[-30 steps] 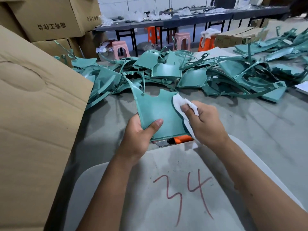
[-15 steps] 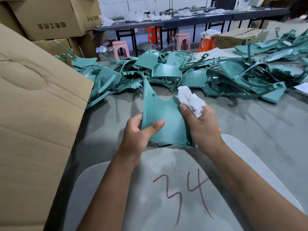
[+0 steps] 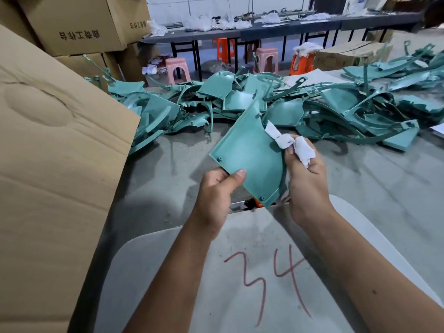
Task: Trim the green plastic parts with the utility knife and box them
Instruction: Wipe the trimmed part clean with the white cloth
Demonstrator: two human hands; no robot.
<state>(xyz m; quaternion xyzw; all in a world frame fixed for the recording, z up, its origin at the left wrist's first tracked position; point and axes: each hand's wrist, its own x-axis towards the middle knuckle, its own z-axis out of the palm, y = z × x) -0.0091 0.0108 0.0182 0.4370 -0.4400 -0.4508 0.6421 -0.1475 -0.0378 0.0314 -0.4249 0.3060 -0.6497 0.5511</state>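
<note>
Our left hand pinches the lower edge of a green plastic part, thumb pressed on its face and fingers behind it, so the panel tilts up above the grey table. Our right hand is closed around a crumpled white cloth, whose loose end touches the part's right edge. Just under the part's lower corner, a bit of orange and a metal strip show on the table; that may be the utility knife, though most of it is hidden. Beyond our hands, a heap of green parts spreads across the far side of the table. To our left stands a large cardboard box, its flap leaning over the table edge. Nearest us lies a pale board marked "34" in red.
</note>
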